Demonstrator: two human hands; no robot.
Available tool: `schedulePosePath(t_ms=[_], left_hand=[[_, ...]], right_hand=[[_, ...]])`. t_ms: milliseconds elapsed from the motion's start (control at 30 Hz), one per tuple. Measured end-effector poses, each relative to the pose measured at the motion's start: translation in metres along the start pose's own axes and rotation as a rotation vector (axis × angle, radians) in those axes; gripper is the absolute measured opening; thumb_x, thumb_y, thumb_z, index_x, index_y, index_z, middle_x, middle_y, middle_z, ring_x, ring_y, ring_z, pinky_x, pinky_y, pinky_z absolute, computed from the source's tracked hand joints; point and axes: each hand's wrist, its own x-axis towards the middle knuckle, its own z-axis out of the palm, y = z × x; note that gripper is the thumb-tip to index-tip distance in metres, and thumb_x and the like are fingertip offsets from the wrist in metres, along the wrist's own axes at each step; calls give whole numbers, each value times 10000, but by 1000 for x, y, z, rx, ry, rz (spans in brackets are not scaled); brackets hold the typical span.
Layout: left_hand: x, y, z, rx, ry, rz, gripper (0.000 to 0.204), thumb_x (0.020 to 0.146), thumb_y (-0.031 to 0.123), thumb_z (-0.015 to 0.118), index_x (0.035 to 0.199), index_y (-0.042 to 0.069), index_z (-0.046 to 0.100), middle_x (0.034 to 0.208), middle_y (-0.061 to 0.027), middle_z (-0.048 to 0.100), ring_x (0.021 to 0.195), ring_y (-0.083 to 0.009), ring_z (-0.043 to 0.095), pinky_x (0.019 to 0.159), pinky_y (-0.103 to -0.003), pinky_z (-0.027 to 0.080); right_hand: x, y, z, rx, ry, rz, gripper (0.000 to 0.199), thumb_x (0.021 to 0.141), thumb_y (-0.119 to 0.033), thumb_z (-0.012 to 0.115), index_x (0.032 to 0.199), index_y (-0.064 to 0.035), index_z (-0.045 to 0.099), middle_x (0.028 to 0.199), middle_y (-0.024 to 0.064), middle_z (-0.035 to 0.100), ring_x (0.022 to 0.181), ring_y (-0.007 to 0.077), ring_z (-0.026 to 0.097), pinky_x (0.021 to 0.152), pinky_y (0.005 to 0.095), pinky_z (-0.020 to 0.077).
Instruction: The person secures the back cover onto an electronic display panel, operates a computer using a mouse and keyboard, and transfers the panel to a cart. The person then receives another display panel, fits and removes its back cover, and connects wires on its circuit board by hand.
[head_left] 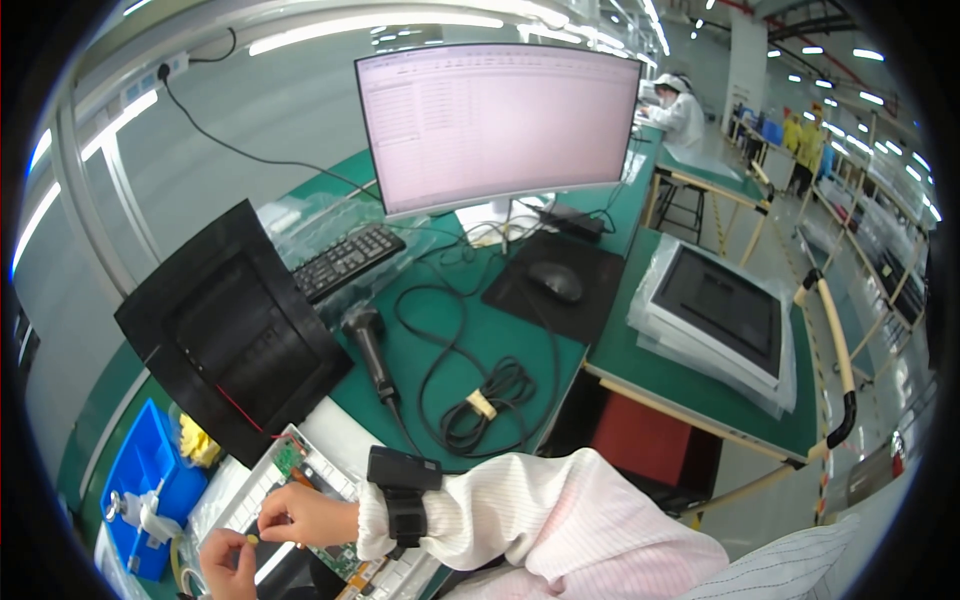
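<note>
My left hand (228, 566) is low in the picture, its thumb and finger closed at a small yellow piece (252, 539) too small to name. Just beside it, my right hand (308, 516) is pinched; whatever its fingertips hold is hidden. Both hands are over an opened device with a white frame (262, 487). A green circuit board (290, 457) shows inside it. The black housing panel (235, 330) leans up behind the device, and a thin red wire (240, 408) runs down from it toward the board. A black strapped box (404, 468) sits on my right wrist.
A blue divided bin (150, 470) stands left. On the green table (440, 345) are a barcode scanner (370, 352), a coiled cable (490, 405), a keyboard (348, 262), a mouse (555, 281) and a monitor (500, 130). A cart at right carries a flat screen unit (718, 310). A person (680, 112) sits far back.
</note>
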Motion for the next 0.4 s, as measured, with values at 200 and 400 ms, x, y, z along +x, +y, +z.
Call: schedulePosePath(t_ms=[200,400], left_hand=[[25,-2,-22,162,161,-16,87,747,-45,575,713,4,512,697,-41,496,648,-115,486,593,-222,390],[67,-26,-109,547,413,129,25,802,17,562,803,11,538,747,-62,518,637,-163,479,598,-259,381]], right_hand=[[3,5,-2,49,22,62,153,767,-92,635,769,53,589,695,71,572,638,115,539,587,254,434],[-1,-4,-5,19,-25,65,140,816,-113,608,828,26,601,736,70,570,611,92,554,560,241,473]])
